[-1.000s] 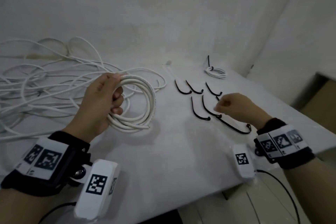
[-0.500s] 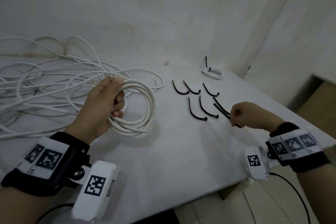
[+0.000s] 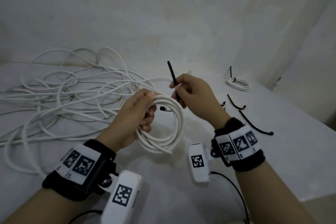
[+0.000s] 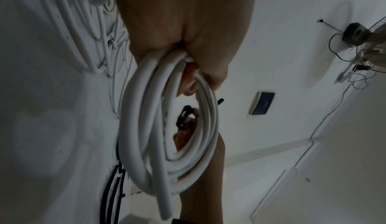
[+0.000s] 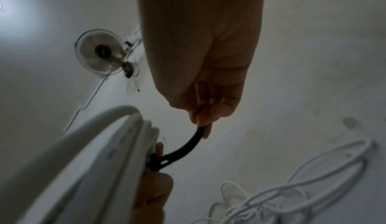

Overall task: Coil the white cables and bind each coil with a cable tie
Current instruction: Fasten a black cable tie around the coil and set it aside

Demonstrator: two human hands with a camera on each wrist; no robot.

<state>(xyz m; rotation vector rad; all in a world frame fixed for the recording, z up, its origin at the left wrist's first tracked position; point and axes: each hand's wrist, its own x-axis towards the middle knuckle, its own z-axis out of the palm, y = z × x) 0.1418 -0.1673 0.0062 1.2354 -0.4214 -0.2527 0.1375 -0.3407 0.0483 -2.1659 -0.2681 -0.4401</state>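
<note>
Now left hand (image 3: 132, 114) fingers curled round coil (image 3: 174, 125) — right hand (image 3: 194, 94) fingers pinching cable tie (image 3: 173, 80) beside it.

A coil of thick white cable (image 4: 169, 128) is gripped at its top by the fingers of the left hand (image 4: 188, 34), and its loops are seen hanging down with one cut end (image 4: 166, 214) lowest. Through the coil's opening a black cable tie (image 4: 183, 116) is glimpsed against blurred fingers. Loose white cables (image 4: 92, 29) are spread over the white surface (image 4: 52, 120) at left, and a fan (image 4: 374, 46) is seen at far right.
</note>
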